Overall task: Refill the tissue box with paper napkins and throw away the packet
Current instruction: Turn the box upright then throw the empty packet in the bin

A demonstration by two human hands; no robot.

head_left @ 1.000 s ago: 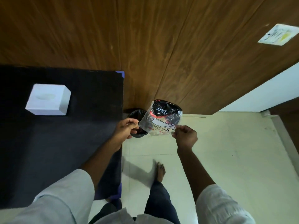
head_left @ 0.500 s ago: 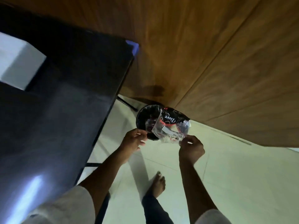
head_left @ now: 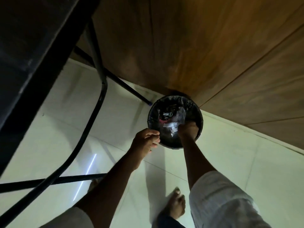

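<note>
A round black bin [head_left: 199,116] lined with a dark bag stands on the floor against the wooden wall. The clear plastic packet [head_left: 171,118] with dark print sits inside the bin's mouth. My right hand [head_left: 187,129] reaches into the bin and pinches the packet's near edge. My left hand [head_left: 146,140] hovers just outside the bin's left rim, fingers loosely curled, holding nothing. The tissue box is out of view.
The black table's edge [head_left: 41,63] fills the upper left, with its black metal legs [head_left: 98,102] running down to the pale tiled floor [head_left: 230,162]. A wooden wall [head_left: 197,46] rises behind the bin. My bare foot [head_left: 176,206] stands below the bin.
I have leaned down toward the bin. My right hand has lowered the packet from above the rim into the bin. The left hand stayed by the rim, and the tissue box left the view.
</note>
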